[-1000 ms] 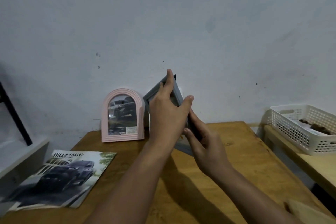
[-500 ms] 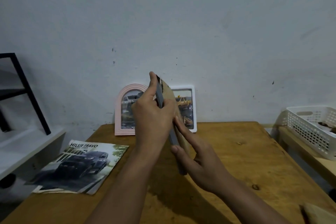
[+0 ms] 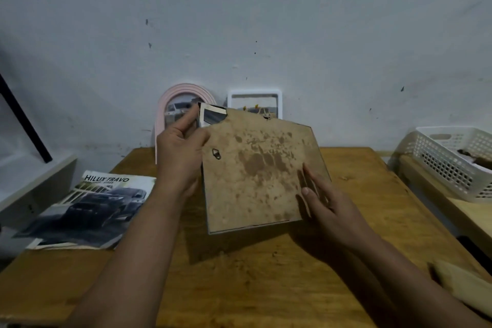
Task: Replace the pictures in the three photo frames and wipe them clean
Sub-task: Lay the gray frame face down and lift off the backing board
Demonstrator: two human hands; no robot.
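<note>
I hold a grey photo frame (image 3: 255, 170) above the table with its stained brown backing board facing me. A small metal hanger sits on the board near its left edge. My left hand (image 3: 181, 157) grips the frame's upper left side, fingers curled round the edge. My right hand (image 3: 322, 200) holds the lower right corner, thumb on the backing. A corner of the old picture (image 3: 213, 114) shows where the board is torn at the top left. Behind, a pink arched frame (image 3: 175, 104) and a white frame (image 3: 255, 96) lean against the wall.
A car brochure (image 3: 90, 210) titled Hilux Travo lies on the wooden table (image 3: 266, 274) at the left. A white plastic basket (image 3: 452, 165) stands on a side table at the right. A pale cloth-like thing (image 3: 463, 287) lies at the table's right front. A white shelf (image 3: 32, 184) is at the left.
The grey frame has turned from edge-on to flat, with its back now facing me. Both hands moved lower and nearer with it. The view tipped down.
</note>
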